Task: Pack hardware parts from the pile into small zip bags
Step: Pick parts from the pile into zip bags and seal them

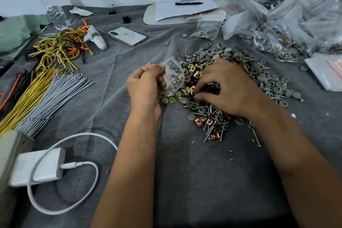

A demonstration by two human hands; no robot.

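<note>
Clear zip bag [174, 74] pinched open in my left hand [146, 87], I'd have my right hand [224, 87], fingers curled into the pile [212, 87], lift only a few parts.

Two bare forearms in view, no sleeves. Left hand [146, 87] and right hand [226, 87]: no rings, watch or gloves.

Table: grey cloth-covered table [194, 172].
On it: mixed pile of grey caps, brass clips and screws [209, 87]; white phone [127, 36]; white charger block [37, 166].
</note>
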